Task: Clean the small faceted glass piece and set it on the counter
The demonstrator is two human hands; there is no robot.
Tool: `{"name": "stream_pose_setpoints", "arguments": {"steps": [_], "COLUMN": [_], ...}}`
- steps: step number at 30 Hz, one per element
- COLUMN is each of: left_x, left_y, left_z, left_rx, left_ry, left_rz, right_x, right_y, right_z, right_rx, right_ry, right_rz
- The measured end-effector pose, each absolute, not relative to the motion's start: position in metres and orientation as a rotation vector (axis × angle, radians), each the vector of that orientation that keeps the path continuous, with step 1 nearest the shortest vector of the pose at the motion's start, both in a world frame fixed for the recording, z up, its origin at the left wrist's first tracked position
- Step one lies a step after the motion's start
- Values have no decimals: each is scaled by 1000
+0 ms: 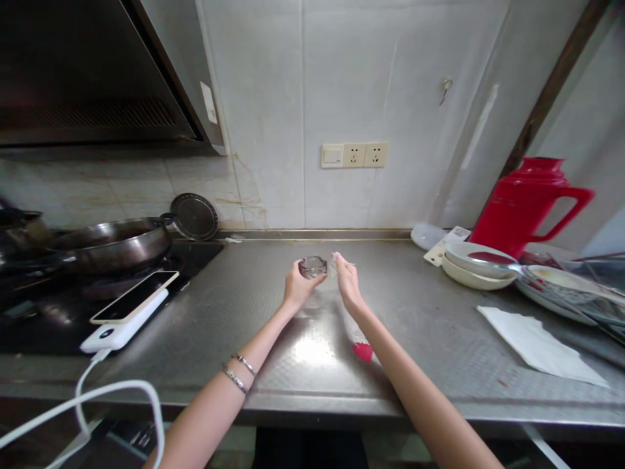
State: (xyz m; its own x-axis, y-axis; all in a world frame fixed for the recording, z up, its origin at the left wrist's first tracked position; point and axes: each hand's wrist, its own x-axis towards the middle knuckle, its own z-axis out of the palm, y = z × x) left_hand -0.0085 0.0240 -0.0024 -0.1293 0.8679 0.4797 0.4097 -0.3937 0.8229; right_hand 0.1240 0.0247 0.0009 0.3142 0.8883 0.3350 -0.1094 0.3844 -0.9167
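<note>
In the middle of the head view my left hand (297,286) is wrapped round a small clear glass container (313,266) with a dark patterned edge, held above the steel counter (254,280). Just to its right, my right hand (347,281) is closed on a crumpled whitish piece that looks like tissue (334,262). A narrow gap separates this piece from the glass. Beside my right forearm a small red item (362,352) lies on the counter, too indistinct to name.
On the left are a stove with a steel pan (117,247), a phone (139,296) and a white power bank (124,326) with its cable. To the right stand a red thermos jug (525,205) and stacked bowls (476,273). A white paper sheet (537,345) lies before them.
</note>
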Motion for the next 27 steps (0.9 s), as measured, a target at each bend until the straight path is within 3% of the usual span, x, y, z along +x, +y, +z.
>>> {"name": "stream_pose_setpoints", "arguments": {"steps": [5,16,22,27], "left_x": [-17,-24,-28,-28], "left_y": [31,38,44,44], "left_z": [-3,-5,-8,-13], "left_rx": [1744,1582,1564,1601], "left_ry": [1295,1051,961,853], "left_rz": [1565,1586,1573,1432], "right_x": [149,131,157,184], "right_y": [41,36,36,25], "right_z": [-7,-24,-4,19], "right_rx": [-1179,-1264,-1267,-1090], "right_ry": [-1105,-1495,-1551,-1788], "right_rz": [832,834,778,985]}}
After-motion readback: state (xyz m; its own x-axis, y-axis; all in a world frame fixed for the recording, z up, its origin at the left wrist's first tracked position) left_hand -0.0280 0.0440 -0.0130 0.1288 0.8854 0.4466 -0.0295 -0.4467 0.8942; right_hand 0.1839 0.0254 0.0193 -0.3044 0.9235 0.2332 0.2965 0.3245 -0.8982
